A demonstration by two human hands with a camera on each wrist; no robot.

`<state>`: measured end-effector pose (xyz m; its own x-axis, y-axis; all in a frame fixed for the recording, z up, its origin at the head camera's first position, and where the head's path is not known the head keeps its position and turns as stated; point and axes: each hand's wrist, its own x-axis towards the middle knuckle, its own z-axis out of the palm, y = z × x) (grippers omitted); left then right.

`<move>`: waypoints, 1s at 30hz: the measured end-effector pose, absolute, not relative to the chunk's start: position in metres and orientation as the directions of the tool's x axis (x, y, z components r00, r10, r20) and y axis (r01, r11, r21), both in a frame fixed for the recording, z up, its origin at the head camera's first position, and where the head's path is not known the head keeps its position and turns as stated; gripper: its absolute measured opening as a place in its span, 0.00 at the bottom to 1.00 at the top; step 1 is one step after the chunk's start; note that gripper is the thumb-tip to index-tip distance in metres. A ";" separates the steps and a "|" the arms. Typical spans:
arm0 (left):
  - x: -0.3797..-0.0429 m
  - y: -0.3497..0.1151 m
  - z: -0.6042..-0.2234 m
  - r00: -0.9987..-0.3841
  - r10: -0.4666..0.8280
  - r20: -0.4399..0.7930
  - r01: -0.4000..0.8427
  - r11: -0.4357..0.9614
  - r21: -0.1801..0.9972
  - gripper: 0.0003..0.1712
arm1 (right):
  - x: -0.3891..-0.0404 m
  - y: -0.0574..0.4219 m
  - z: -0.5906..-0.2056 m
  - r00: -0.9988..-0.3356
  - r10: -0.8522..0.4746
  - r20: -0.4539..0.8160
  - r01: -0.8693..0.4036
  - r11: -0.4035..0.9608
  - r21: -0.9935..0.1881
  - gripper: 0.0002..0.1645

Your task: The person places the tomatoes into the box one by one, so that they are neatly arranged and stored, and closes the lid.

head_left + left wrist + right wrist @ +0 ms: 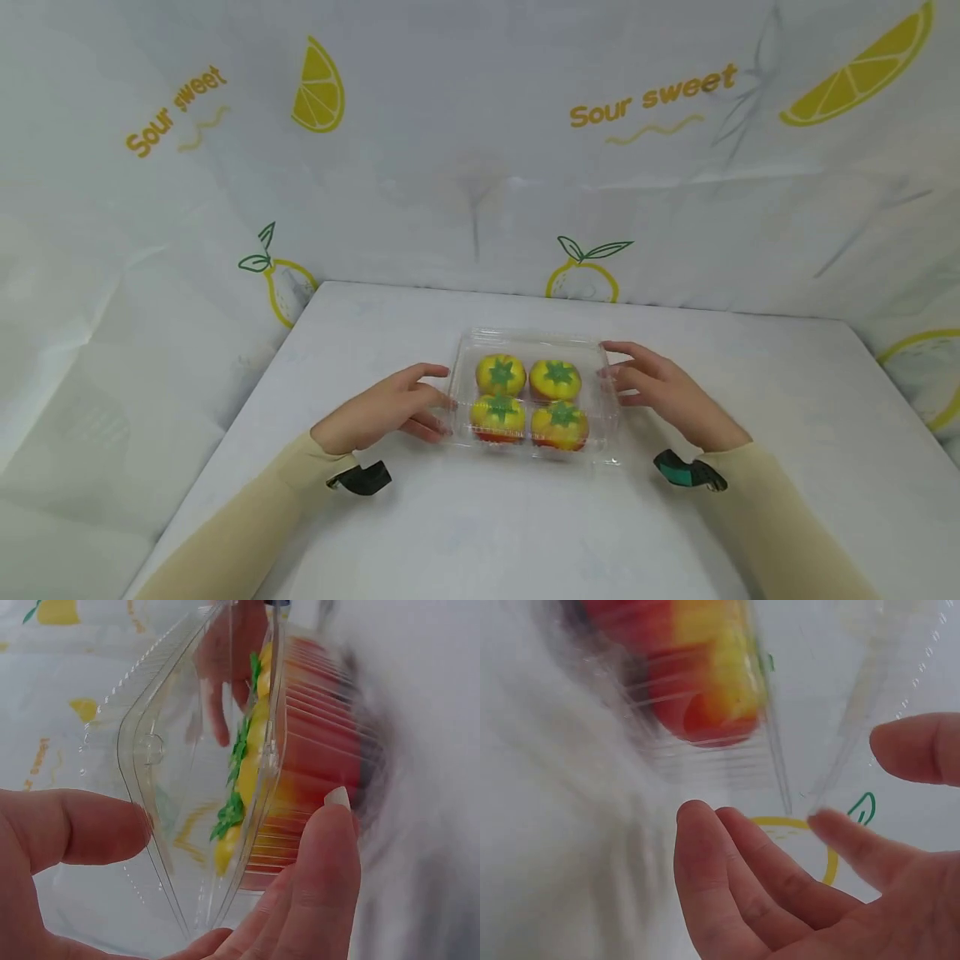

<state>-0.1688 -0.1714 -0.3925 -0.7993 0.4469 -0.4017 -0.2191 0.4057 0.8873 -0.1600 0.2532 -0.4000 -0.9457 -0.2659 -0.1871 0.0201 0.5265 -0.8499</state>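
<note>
A clear plastic clamshell box (459,371) sits on the white table, holding several persimmon-like fruits (500,375), yellow and red with green leafy tops. Its lid (146,750) stands ajar over the base in the left wrist view. At the box's left side is my left hand (393,408); its thumb (94,829) touches the lid's rim, while the other fingers extend beside the base. My right hand (667,396) is at the opposite side with fingers spread. One of its fingertips (825,821) meets or nearly meets the lid edge.
Behind the table hangs a white sheet (420,167) printed with lemons and lettering, which also covers both sides. White tabletop (480,525) extends in front of the box. Dark bands (362,479) are on both wrists, at the beige sleeves (247,517).
</note>
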 end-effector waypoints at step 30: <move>-0.158 -0.167 -0.405 -0.803 0.488 -0.343 -0.173 0.360 0.917 0.38 | -0.094 0.239 -0.409 -0.877 -0.371 -0.306 0.205 0.288 -0.935 0.48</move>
<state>-0.1578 -0.1669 -0.4048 -0.8028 0.4880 -0.3426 -0.1727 0.3597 0.9170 -0.0939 0.2391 -0.4087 -0.8768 -0.3706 -0.3063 0.2051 0.2879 -0.9354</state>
